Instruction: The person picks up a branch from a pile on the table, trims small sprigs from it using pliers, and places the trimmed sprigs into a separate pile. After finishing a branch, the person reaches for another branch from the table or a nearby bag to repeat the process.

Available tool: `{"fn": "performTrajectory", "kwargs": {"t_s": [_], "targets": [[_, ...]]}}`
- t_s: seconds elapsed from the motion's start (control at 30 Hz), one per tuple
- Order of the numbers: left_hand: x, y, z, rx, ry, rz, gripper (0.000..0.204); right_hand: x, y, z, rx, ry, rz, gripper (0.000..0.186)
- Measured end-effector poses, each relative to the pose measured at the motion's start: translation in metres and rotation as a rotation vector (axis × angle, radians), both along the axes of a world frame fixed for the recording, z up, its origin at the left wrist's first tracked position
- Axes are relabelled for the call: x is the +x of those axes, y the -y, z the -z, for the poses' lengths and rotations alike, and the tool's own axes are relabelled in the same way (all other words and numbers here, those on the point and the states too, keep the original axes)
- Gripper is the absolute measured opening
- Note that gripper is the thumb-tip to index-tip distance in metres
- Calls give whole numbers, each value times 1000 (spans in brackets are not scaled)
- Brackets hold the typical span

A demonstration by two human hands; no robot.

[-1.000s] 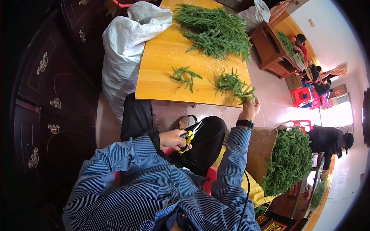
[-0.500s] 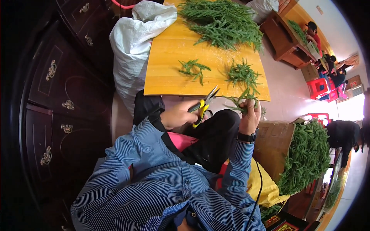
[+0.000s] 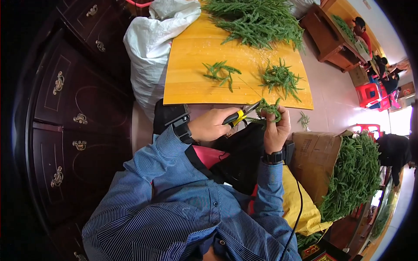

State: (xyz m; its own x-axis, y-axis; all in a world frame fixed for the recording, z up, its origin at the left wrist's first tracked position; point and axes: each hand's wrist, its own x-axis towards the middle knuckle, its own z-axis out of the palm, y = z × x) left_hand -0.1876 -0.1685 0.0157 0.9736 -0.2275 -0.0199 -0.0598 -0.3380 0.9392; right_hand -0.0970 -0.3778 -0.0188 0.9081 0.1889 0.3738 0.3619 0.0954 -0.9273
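Observation:
My left hand (image 3: 210,125) is closed round the yellow-and-black handles of needle-nose pliers (image 3: 237,117). Their metal jaws reach the green artificial sprig (image 3: 271,107) pinched between the thumb and fingers of my right hand (image 3: 278,132). Whether the jaws grip a stem or only touch it is hard to make out among the leaves. Both hands are just off the near edge of a yellow wooden table (image 3: 191,56), above my lap. On that table lie a curved green sprig (image 3: 221,73) and, to its right, a small clump of sprigs (image 3: 282,79).
A big pile of green branches (image 3: 257,21) covers the table's far side. A white sack (image 3: 150,56) stands against its left edge, beside dark cabinets (image 3: 82,95). Right of me are a cardboard box (image 3: 315,161), more greenery (image 3: 355,174) and a yellow bag (image 3: 300,200). People sit farther off.
My left hand has moved right, bringing the pliers from beside the sprig to it, and their jaws have come together. My right hand has shifted slightly left with the sprig.

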Motion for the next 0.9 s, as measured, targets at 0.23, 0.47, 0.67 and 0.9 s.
{"fn": "performTrajectory", "kwargs": {"t_s": [0.23, 0.47, 0.67, 0.9], "targets": [[-3, -1, -4, 156, 118, -21, 50, 3, 3, 1, -9, 20, 2, 21], [-3, -13, -26, 50, 41, -106, 45, 1, 6, 3, -37, 42, 65, 17], [-2, -15, -19, 137, 42, -92, 43, -2, 8, -5, -104, 19, 90, 18], [-1, -16, -25, 175, 67, -68, 43, 0, 6, -10, -317, 116, 254, 21]]}}
